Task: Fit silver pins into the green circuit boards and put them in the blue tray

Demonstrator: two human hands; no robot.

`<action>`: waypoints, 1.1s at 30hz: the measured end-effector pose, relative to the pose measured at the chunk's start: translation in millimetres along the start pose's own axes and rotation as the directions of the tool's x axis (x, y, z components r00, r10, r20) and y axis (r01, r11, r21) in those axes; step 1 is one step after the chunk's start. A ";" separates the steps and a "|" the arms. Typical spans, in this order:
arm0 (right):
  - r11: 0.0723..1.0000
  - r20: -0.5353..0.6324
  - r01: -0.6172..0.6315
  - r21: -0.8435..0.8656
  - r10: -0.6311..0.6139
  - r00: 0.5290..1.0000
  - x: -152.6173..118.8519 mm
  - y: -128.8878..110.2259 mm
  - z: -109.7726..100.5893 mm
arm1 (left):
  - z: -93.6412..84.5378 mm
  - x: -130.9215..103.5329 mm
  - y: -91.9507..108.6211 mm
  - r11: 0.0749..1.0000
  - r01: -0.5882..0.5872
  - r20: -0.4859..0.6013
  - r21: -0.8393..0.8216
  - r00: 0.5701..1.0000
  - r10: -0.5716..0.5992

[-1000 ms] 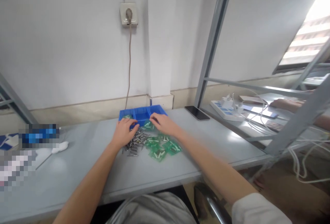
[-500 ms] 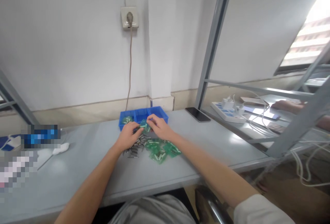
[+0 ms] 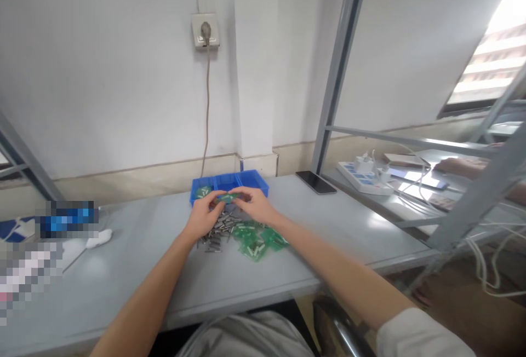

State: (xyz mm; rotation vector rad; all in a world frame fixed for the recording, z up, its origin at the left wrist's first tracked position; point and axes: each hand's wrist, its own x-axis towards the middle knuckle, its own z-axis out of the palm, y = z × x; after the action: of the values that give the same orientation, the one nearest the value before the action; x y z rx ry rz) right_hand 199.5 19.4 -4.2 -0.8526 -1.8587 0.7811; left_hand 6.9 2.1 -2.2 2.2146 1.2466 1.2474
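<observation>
Hold level the green packet (image 3: 228, 197), gripped at nine o'clock by left hand (image 3: 202, 217), at three by right hand (image 3: 256, 205) (fingers closed), clear of metal pins (image 3: 222, 225) at six.

Small green see-through plastic packet (image 3: 227, 198): both ends hidden by left grip (image 3: 200, 218), right grip (image 3: 256, 205); contents too small to tell. Blue plastic compartment tray (image 3: 264, 188): front wall partly behind both. Heap of small silvery metal pins (image 3: 222, 228): partly behind left grip. Blue-and-dark object (image 3: 68, 219): pixelated. Bright slanted window (image 3: 489, 69): cut by right edge.
</observation>
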 end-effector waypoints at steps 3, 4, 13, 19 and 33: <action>0.999 -0.033 0.009 -0.036 -0.010 0.999 -1.1 -0.4 0.2 | 1.5 0.3 0.0 0.985 0.061 0.027 -0.161 0.998 -0.057; 0.999 -0.037 0.010 -0.053 -0.012 0.999 -1.7 -0.9 0.2 | 1.6 0.4 -0.2 0.974 0.078 0.031 -0.213 0.997 -0.073; 0.994 0.052 0.092 -0.052 -0.089 0.995 -2.8 0.5 2.1 | -10.6 4.8 -4.5 0.933 0.092 -0.057 -0.348 0.991 -0.119; 0.991 0.085 0.064 -0.116 -0.054 0.995 -1.2 4.9 -1.8 | -19.5 7.6 -14.1 0.996 0.083 -0.276 -0.042 0.957 -0.091; 0.863 0.360 0.246 -0.441 -0.081 0.929 -4.7 7.3 -6.6 | -26.1 2.5 -31.0 0.717 0.303 -0.231 0.627 0.952 -0.200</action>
State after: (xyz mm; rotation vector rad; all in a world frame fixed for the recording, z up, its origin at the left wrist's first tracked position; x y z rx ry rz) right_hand 208.8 20.8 -9.7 -0.8828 -2.4545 0.3627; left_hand -30.3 18.3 -5.0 2.2746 2.2545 0.9586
